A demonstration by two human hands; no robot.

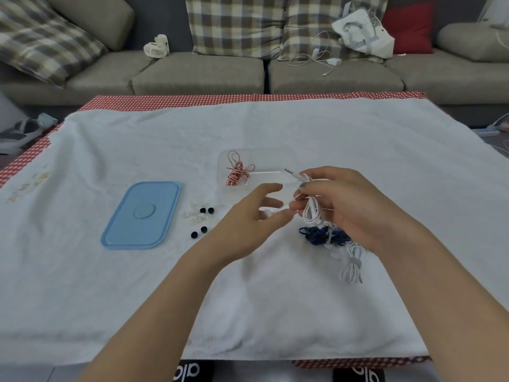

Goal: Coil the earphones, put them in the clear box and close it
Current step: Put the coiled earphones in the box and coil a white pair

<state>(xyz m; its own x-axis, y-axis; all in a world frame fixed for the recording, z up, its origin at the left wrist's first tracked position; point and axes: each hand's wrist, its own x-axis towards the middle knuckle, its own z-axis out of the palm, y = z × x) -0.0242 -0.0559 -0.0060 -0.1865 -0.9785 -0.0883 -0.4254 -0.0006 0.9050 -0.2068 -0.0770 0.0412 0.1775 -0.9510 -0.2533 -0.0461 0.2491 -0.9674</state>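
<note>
Dangling from the right hand [349, 205], a looped white earphone cable [311, 212] was pinched above the white cloth-covered table [137, 285] (plug end up). The left hand [248, 219] was spread, fingertips touching an earbud. A red-and-white coil [237, 172] lay inside the clear plastic box [278, 158]; its blue lid [141, 215] lay apart.

Single head view, looking forward and down, close over table [110, 299].

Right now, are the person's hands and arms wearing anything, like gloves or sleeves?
No gloves and no sleeves: both forearms are bare right up to the picture's edge. No rings, watch or bracelet show. The right hand has a dark-painted thumbnail; the left hand shows no markings.
</note>
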